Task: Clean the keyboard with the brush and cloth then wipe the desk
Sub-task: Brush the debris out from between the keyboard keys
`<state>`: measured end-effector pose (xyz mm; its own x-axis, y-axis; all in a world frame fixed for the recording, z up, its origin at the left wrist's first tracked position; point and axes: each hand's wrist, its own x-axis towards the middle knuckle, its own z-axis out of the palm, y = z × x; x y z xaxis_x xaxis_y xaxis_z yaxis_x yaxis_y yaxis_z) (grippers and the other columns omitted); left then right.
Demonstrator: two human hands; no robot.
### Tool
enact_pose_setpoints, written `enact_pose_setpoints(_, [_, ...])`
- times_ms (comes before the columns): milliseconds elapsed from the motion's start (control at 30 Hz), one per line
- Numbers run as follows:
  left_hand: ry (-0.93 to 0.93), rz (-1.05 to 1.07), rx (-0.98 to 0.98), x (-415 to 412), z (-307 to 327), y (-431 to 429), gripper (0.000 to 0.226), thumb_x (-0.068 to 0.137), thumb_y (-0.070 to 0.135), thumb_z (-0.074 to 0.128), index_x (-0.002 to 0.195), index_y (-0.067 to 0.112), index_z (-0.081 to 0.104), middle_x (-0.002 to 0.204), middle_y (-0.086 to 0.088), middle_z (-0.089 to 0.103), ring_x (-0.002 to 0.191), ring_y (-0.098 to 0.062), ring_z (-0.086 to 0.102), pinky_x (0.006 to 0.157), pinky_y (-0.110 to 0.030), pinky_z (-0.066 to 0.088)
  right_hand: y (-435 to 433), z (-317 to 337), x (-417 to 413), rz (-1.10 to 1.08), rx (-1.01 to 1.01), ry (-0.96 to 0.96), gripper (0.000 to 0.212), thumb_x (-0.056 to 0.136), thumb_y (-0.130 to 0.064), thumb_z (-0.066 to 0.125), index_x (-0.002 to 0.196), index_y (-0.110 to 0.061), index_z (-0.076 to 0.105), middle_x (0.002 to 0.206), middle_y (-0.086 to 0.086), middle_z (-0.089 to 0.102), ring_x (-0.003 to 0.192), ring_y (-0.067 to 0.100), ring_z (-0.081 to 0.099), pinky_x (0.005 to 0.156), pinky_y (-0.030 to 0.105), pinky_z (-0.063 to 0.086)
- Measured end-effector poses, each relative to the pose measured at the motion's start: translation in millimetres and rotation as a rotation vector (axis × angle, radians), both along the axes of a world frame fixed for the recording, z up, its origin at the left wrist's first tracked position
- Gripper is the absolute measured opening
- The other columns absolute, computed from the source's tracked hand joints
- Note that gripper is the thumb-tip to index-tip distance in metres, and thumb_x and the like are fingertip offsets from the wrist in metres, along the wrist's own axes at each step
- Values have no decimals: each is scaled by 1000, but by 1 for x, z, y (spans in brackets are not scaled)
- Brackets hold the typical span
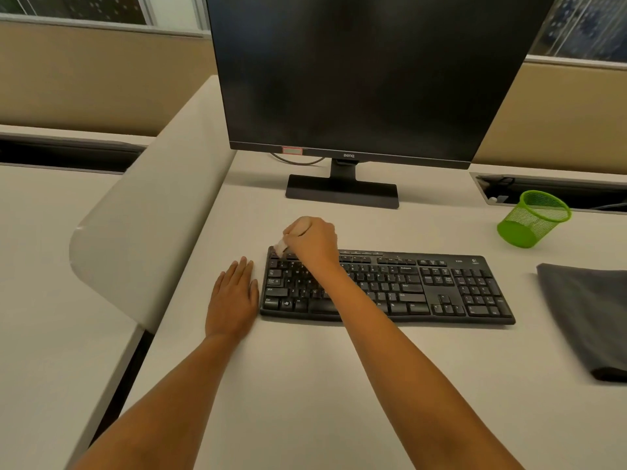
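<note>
Black keyboard (pixel 424 286), pale-bristled brush (pixel 281 246)

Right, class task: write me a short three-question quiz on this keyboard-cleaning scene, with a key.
1. True or false: the left hand lies flat on the beige desk beside the black keyboard.
2. Where does the right hand hold the white-bristled brush? A top-left keys; B number pad; C space bar.
3. Fill in: the folded grey cloth lies to the keyboard's ___.
Key: 1 true; 2 A; 3 right.
</note>
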<state>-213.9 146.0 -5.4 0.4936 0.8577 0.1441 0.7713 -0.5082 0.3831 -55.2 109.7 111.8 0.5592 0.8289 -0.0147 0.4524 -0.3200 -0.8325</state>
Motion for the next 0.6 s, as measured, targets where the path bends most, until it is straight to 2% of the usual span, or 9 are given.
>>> enact_pose_setpoints(100, [-8, 3, -1, 0, 0, 0, 60, 93, 37, 16, 145, 12, 31, 153, -4, 27, 142, -16, 18, 115, -29, 7, -5, -10, -6, 18, -40, -4, 11, 79, -1, 64, 82, -6, 73, 88, 1, 71, 64, 2, 55, 50, 1, 42])
enact_pose_setpoints(167, [-15, 6, -7, 1, 1, 0, 60, 93, 37, 16, 145, 12, 31, 152, -4, 27, 142, -16, 19, 115, -28, 6, -8, -13, -11, 74, -112, -38, 9, 76, -1, 64, 78, -2, 73, 86, 5, 73, 72, 13, 65, 61, 19, 55])
enact_pose_setpoints(233, [-16, 8, -6, 0, 1, -1, 60, 93, 36, 17, 145, 12, 31, 153, -3, 27, 142, -15, 18, 115, -27, 5, -9, -14, -10, 149, -225, -99, 13, 78, -1, 58, 79, 3, 70, 85, 11, 71, 79, 23, 68, 69, 35, 59])
enact_pose_setpoints(267, [-18, 9, -6, 0, 0, -1, 60, 93, 36, 17, 145, 12, 31, 153, -3, 27, 142, -15, 18, 115, -27, 5, -9, -11, -8, 172, -271, -133, 16, 80, -2, 54, 82, 3, 69, 85, 11, 70, 79, 24, 68, 70, 35, 59])
enact_pose_setpoints(300, [-18, 9, -6, 0, 0, 0, 60, 92, 36, 17, 145, 12, 31, 153, -3, 27, 142, -15, 18, 115, -28, 5, -9, -8, -4, 166, -276, -147, 18, 83, -4, 52, 83, 2, 69, 83, 9, 70, 74, 20, 67, 69, 28, 58])
enact_pose_setpoints(367, [-11, 4, -8, 0, 1, 0, 60, 92, 37, 16, 145, 12, 30, 153, -4, 27, 142, -16, 18, 115, -29, 6, -8, 0, 2, 94, -183, -91, 19, 85, -6, 54, 79, -4, 71, 71, -2, 67, 61, 3, 60, 57, 9, 48])
enact_pose_setpoints(400, [-9, 2, -7, 1, 1, 0, 61, 92, 37, 16, 145, 12, 30, 153, -4, 26, 142, -16, 18, 116, -29, 6, -8, 3, 3, 51, -113, -49, 16, 83, -5, 57, 79, -7, 72, 71, -6, 65, 59, 0, 56, 54, 6, 43])
enact_pose_setpoints(467, [-14, 2, -9, 1, 1, 0, 61, 92, 37, 16, 145, 12, 30, 153, -4, 27, 142, -16, 18, 115, -29, 7, -9, 4, 2, 14, -30, 0, 11, 77, -2, 64, 80, -7, 73, 77, -6, 67, 62, -1, 54, 56, 8, 43])
enact_pose_setpoints(600, [-26, 2, -14, 0, 2, -1, 61, 92, 38, 16, 145, 13, 30, 153, -3, 26, 142, -15, 17, 115, -28, 6, -19, -7, -5, 78, -118, -26, 7, 75, 1, 67, 77, -2, 73, 83, 6, 72, 71, 11, 63, 64, 21, 54])
